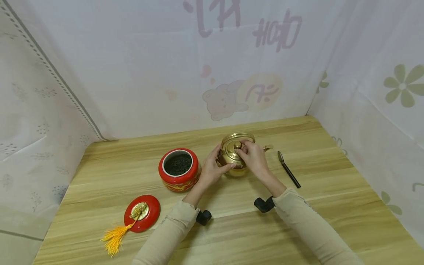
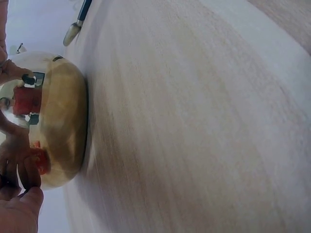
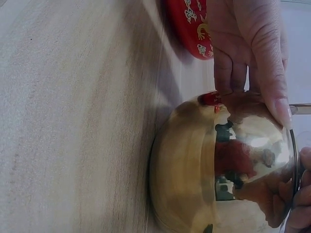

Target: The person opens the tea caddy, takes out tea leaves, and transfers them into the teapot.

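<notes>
A shiny brass teapot (image 1: 239, 171) stands upright on the wooden table, its handle arching behind the lid and its spout pointing right. My left hand (image 1: 211, 168) holds the pot's left side, thumb on the front near the rim. With thumb and fingers, my right hand (image 1: 255, 158) pinches the knob (image 1: 237, 145) of the teapot lid (image 1: 229, 149), which sits on the pot's opening. In the right wrist view, the left thumb and fingers touch the polished body (image 3: 184, 165). Only part of the right hand (image 3: 301, 199) shows at that view's edge.
Left of the teapot is an uncovered red jar (image 1: 179, 180) holding dark, dry tea leaves (image 1: 179, 164). Its red lid (image 1: 150, 217), with a yellow tassel (image 1: 114, 239), lies nearer the front left. A small black-handled scoop (image 1: 289, 173) lies right of the pot. Printed curtains enclose the table.
</notes>
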A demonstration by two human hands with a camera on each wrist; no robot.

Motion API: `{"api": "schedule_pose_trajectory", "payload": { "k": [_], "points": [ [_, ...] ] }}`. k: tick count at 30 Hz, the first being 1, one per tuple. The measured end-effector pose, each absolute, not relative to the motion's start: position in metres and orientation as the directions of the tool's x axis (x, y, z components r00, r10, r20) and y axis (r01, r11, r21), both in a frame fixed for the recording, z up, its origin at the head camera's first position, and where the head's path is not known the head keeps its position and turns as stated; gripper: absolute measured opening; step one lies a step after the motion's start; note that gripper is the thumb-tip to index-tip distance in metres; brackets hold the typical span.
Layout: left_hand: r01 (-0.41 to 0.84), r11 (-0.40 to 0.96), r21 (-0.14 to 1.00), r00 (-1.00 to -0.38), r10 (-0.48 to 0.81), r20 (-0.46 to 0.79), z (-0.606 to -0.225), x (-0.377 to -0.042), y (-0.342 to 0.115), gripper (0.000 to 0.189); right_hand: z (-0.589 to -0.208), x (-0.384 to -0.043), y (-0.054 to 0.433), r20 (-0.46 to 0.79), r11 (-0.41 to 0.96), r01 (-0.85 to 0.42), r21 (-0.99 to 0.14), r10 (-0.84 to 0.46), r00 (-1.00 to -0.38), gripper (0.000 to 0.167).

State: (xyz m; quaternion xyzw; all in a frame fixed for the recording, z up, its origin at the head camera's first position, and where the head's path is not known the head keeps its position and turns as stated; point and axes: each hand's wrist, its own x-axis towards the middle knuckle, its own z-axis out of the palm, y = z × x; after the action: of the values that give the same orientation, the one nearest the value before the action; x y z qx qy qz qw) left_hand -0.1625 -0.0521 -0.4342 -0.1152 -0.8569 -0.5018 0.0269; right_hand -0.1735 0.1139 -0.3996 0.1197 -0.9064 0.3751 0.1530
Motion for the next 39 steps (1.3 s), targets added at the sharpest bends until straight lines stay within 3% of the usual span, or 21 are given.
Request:
{"api": "schedule_pose_trajectory", "payload": {
  "k": [19,27,33,39],
  "points": [
    [0.238,0.482,0.844,-0.968,0.185,0.167,-0.433,-0.161,-0.052,0.086,-0.401,-0.168,0.115,0.400,0.677,-0.367,-0.638,-0.116,-0.909,0.040],
    [0.226,0.489,0.843,-0.970,0.188,0.151,-0.431,-0.157,-0.055,0.088,-0.404,-0.155,0.118,0.417,0.605,-0.392,-0.693,-0.107,-0.903,0.048],
    [0.246,0.467,0.849,-0.964,0.208,0.166,-0.426,-0.141,-0.060,0.090,-0.401,-0.144,0.121,0.432,0.535,-0.420,-0.733,-0.110,-0.895,0.045],
    [0.290,0.391,0.874,-0.947,0.247,0.203,-0.418,-0.107,-0.075,0.076,-0.395,-0.138,0.119,0.460,0.499,-0.458,-0.735,-0.128,-0.878,0.042]
  ]
}}
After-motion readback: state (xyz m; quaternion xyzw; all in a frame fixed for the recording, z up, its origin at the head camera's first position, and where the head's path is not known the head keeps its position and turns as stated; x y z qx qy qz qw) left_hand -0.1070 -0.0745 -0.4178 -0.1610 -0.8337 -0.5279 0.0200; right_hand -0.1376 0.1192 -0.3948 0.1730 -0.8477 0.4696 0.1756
